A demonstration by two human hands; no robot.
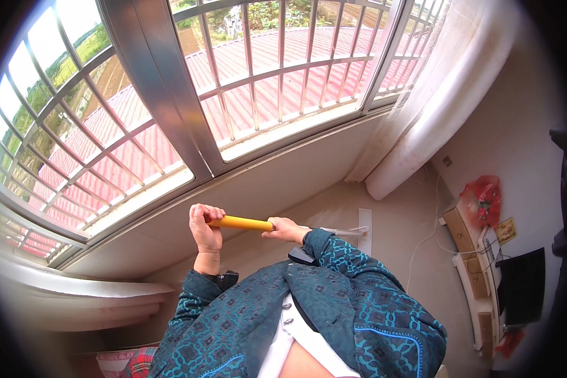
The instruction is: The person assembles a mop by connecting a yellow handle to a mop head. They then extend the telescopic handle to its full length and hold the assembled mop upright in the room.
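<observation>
A flat mop with a yellow grip (242,223) is held nearly level in front of my body. My left hand (206,228) is closed around the grip's left end, fingers curled over it. At the grip's other end, my right hand (285,229) wraps the pole. Beyond my right sleeve the thin pole runs to a white rectangular mop head (365,231), which rests on the floor. Part of the pole is hidden behind my right hand and sleeve.
Ahead is a barred window (277,94) above a low wall (264,183). White curtains hang at the right (422,126) and left (101,299). To the right stand a drawer cabinet (463,233), a black television (523,286) and a red plastic bag (483,198). A thin cable (412,264) trails across the floor.
</observation>
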